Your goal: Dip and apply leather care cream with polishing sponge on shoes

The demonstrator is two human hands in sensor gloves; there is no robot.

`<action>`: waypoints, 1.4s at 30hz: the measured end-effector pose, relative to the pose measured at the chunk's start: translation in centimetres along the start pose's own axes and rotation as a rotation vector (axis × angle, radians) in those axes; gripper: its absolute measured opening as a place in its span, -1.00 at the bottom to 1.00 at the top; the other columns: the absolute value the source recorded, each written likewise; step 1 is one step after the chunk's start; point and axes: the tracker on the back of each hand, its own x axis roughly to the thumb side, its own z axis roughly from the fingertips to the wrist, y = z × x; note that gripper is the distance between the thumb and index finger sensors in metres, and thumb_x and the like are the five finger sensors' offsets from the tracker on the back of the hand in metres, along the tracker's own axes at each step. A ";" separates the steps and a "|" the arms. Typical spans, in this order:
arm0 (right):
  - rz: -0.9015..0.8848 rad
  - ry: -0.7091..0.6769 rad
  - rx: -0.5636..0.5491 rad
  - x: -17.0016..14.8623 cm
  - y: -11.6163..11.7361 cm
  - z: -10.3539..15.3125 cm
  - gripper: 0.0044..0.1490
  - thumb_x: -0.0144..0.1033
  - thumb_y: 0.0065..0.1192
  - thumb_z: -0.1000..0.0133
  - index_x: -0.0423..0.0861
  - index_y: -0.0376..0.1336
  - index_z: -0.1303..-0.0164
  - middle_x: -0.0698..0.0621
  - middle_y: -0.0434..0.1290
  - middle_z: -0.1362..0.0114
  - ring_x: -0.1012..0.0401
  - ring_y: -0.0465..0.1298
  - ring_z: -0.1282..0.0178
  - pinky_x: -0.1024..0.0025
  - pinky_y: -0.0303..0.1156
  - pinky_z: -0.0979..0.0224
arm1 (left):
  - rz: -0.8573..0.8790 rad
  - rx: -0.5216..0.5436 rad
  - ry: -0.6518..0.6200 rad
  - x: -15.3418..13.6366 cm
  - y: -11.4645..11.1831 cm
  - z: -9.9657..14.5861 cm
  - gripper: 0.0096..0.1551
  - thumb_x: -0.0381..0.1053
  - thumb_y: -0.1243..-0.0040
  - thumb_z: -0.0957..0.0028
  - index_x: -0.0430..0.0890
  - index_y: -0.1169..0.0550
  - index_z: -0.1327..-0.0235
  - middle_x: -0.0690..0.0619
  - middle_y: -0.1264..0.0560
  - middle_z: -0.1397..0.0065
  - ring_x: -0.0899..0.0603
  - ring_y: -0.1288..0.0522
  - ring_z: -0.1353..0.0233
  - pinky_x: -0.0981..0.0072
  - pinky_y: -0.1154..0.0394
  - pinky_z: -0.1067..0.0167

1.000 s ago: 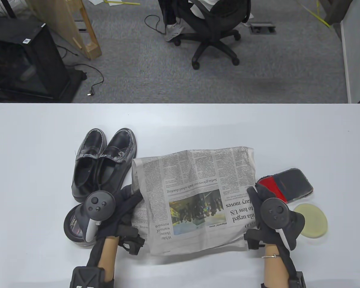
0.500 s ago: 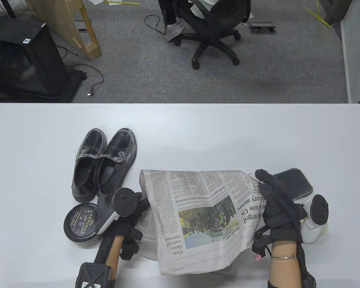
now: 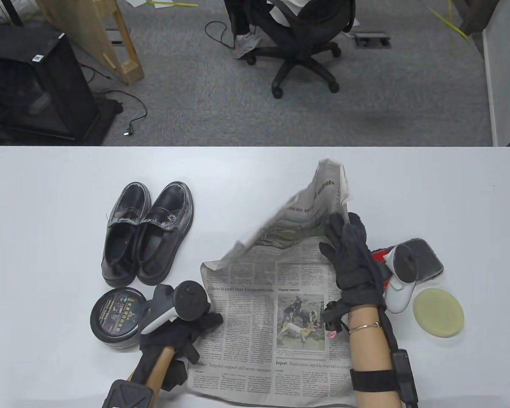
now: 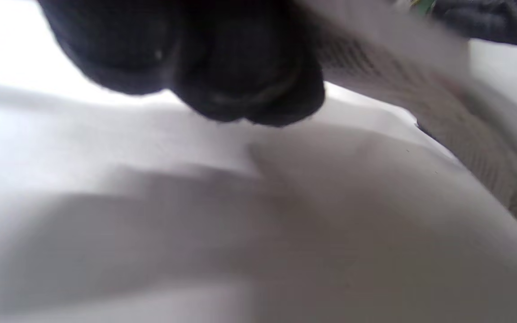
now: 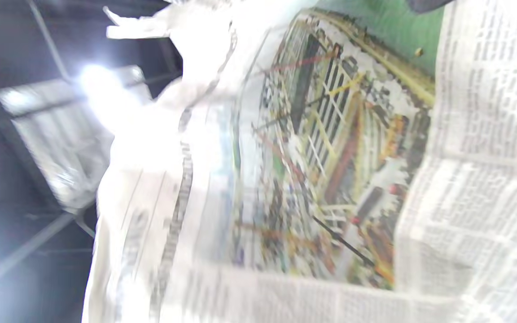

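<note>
Your right hand (image 3: 352, 255) grips lifted newspaper (image 3: 280, 314) sheet, raised off table (image 3: 46, 212). Your left hand (image 3: 182, 323) rests on paper's left edge, fingers seemingly flat; wrist view blurred. Tin (image 3: 115, 316) touching left hand; shoes (image 3: 146, 231) beyond it. Sponge (image 3: 438, 312) right of right hand.

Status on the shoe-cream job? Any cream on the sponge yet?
Not yet, still prep. The right hand lifts a page of the newspaper while the left hand rests on its edge. The round black cream tin looks lidded, the round yellow sponge lies untouched, and the black leather loafers wait beside the paper.
</note>
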 end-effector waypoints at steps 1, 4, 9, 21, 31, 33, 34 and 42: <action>0.069 0.026 -0.008 -0.5 0.3 -0.4 0.20 0.22 -0.41 -0.42 -0.33 -0.73 -0.72 -0.50 -0.37 -0.80 -0.45 -0.21 -0.72 -0.34 0.00 -0.66 | 0.016 -0.003 0.013 0.0 -0.1 0.0 -0.52 0.09 -0.13 -0.32 -0.22 -0.62 -0.24 0.07 -0.72 0.22 0.08 -0.65 0.31 0.28 -0.67 0.31; 0.350 0.119 -0.032 -2.3 1.5 -1.5 0.19 0.21 -0.34 -0.40 -0.27 -0.74 -0.66 -0.58 -0.35 -0.76 -0.50 -0.16 -0.69 -0.38 0.02 -0.61 | 0.069 0.019 0.029 -0.1 -0.4 -0.1 -0.52 0.07 -0.10 -0.35 -0.25 -0.61 -0.25 0.11 -0.72 0.30 0.14 -0.63 0.39 0.36 -0.67 0.40; 0.796 0.112 0.004 -2.7 3.0 -1.2 0.21 0.21 -0.30 -0.37 -0.21 -0.79 -0.58 -0.61 -0.38 -0.73 -0.52 -0.14 -0.67 -0.40 0.03 -0.58 | 0.127 -0.004 0.052 -0.4 -1.0 -0.5 -0.52 0.03 -0.09 -0.37 -0.31 -0.60 -0.24 0.14 -0.73 0.35 0.17 -0.63 0.44 0.41 -0.67 0.46; 1.503 0.115 0.572 -3.8 6.2 7.6 0.11 0.27 -0.10 -0.25 -0.13 -0.24 -0.84 -0.53 -0.17 -0.77 -0.51 -0.08 -0.65 -0.42 0.10 -0.51 | -0.014 0.046 0.107 -0.1 -0.3 0.2 -0.32 0.19 -0.08 -0.33 -0.34 -0.53 -0.39 -0.06 -0.76 0.09 0.04 -0.69 0.28 0.29 -0.68 0.33; 1.729 0.048 0.622 -5.4 8.1 9.5 0.04 0.22 -0.03 -0.22 -0.10 -0.17 -0.77 -0.52 -0.07 -0.74 -0.46 0.09 -0.61 -0.37 0.21 -0.48 | -0.183 0.523 0.247 0.2 6.0 3.6 -0.27 0.15 -0.16 -0.28 -0.25 -0.41 -0.57 -0.28 -0.58 -0.39 -0.07 -0.64 0.04 0.12 -0.62 0.09; 1.706 0.051 0.621 -5.4 7.9 9.6 0.04 0.22 -0.04 -0.22 -0.11 -0.17 -0.78 -0.52 -0.07 -0.74 -0.46 0.09 -0.61 -0.36 0.21 -0.48 | -0.269 0.559 0.331 -0.1 7.4 2.5 -0.22 0.14 -0.17 -0.28 -0.22 -0.31 -0.66 -0.32 -0.47 -0.52 -0.05 -0.62 -0.02 0.14 -0.61 0.03; 1.691 0.054 0.618 -5.3 7.7 9.6 0.04 0.21 -0.05 -0.22 -0.12 -0.17 -0.78 -0.52 -0.08 -0.74 -0.46 0.08 -0.61 -0.35 0.21 -0.49 | -0.313 0.541 0.371 -0.4 7.8 1.7 -0.19 0.13 -0.18 -0.28 -0.21 -0.26 -0.69 -0.33 -0.42 -0.57 -0.04 -0.60 -0.04 0.14 -0.61 0.01; 1.520 -0.034 0.401 -2.4 4.7 9.5 0.11 0.21 -0.13 -0.26 -0.23 -0.29 -0.80 -0.51 -0.17 -0.75 -0.47 -0.04 -0.64 -0.35 0.10 -0.53 | -0.428 0.343 0.637 -2.8 7.6 -4.0 -0.11 0.10 -0.20 -0.27 -0.27 -0.18 -0.73 -0.34 -0.42 -0.58 -0.01 -0.61 0.02 0.17 -0.62 0.06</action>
